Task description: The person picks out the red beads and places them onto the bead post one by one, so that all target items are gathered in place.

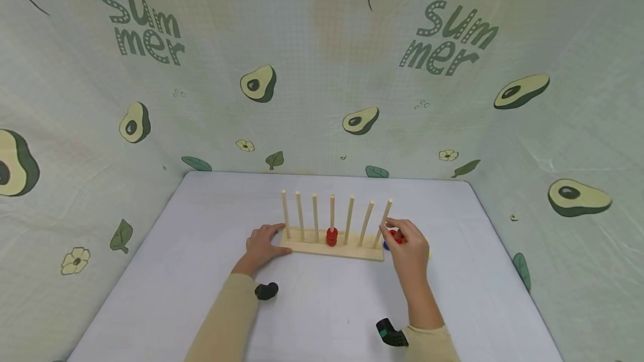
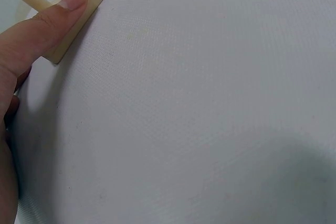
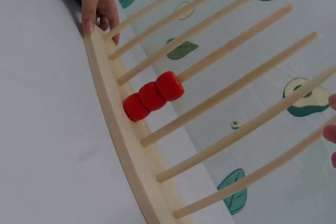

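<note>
A pale wooden peg rack with a row of upright pegs stands on the white table. Red beads are stacked on its middle peg. My left hand grips the rack's left end, thumb along the front of the base and the fingers behind. At the right end, my right hand has its thumb and index fingertips at the outermost peg, seemingly pinching it partway up. The right wrist view shows only those fingertips, at its edge. Red beads and a blue bead show beside the right hand, partly hidden.
A bit of yellow peeks out past the right hand. The white tabletop meets a printed cloth at the back and sides. Black wrist devices sit at both cuffs.
</note>
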`<state>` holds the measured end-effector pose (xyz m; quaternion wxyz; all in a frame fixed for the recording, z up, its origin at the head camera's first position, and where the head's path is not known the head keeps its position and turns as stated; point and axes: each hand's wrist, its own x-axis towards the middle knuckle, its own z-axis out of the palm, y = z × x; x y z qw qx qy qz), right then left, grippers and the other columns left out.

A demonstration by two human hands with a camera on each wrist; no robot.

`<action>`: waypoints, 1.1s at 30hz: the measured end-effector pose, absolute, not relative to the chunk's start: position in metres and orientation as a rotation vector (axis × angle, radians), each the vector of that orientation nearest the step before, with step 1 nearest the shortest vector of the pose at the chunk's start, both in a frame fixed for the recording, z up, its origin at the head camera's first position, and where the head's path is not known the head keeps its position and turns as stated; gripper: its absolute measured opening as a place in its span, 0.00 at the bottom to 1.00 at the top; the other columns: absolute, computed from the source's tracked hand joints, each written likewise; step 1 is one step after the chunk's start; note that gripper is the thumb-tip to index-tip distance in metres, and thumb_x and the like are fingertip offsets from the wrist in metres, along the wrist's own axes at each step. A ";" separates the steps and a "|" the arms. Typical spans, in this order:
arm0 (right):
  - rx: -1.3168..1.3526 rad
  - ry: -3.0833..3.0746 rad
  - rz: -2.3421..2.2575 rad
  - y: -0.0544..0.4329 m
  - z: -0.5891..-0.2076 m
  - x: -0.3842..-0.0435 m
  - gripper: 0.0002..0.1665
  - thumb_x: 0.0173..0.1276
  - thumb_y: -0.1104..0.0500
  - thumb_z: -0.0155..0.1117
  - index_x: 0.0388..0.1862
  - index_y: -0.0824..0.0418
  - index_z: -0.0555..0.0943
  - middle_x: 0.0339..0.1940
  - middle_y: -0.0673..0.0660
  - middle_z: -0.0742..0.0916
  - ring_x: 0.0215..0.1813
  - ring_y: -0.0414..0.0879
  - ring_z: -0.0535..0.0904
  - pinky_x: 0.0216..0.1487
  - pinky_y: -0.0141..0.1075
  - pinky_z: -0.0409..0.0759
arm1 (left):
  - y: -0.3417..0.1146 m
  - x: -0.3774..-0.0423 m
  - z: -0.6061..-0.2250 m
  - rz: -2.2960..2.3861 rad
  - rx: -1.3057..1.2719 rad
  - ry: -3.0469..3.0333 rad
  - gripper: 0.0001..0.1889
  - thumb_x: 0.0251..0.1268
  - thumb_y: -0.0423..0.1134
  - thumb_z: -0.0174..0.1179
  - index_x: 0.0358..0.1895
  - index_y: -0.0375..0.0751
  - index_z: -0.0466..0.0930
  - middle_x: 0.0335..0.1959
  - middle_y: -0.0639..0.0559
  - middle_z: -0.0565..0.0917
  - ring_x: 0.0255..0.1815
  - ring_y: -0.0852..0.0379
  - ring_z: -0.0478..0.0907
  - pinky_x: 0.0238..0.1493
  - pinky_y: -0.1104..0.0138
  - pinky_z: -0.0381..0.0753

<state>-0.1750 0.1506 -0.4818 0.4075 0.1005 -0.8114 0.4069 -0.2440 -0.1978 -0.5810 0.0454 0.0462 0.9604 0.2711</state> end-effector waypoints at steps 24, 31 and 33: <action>-0.400 -2.377 1.002 0.188 -0.508 -0.163 0.13 0.64 0.58 0.71 0.46 0.62 0.86 0.40 0.56 0.86 0.44 0.53 0.76 0.38 0.30 0.73 | -0.197 -0.244 -0.580 0.857 0.139 2.905 0.43 0.47 0.60 0.73 0.70 0.53 0.69 0.63 0.43 0.70 0.60 0.39 0.65 0.50 0.49 0.63; -0.502 -2.427 1.053 0.196 -0.512 -0.162 0.14 0.65 0.58 0.69 0.48 0.63 0.85 0.42 0.59 0.84 0.45 0.55 0.74 0.40 0.40 0.72 | -0.197 -0.244 -0.581 0.851 0.141 2.916 0.43 0.47 0.60 0.73 0.70 0.54 0.69 0.63 0.43 0.70 0.61 0.39 0.65 0.49 0.49 0.63; -0.506 -2.438 1.044 0.199 -0.515 -0.162 0.14 0.65 0.58 0.70 0.48 0.64 0.85 0.42 0.60 0.84 0.45 0.55 0.74 0.40 0.43 0.71 | -0.197 -0.244 -0.581 0.853 0.138 2.913 0.43 0.47 0.59 0.73 0.70 0.53 0.69 0.63 0.43 0.70 0.61 0.39 0.64 0.50 0.49 0.63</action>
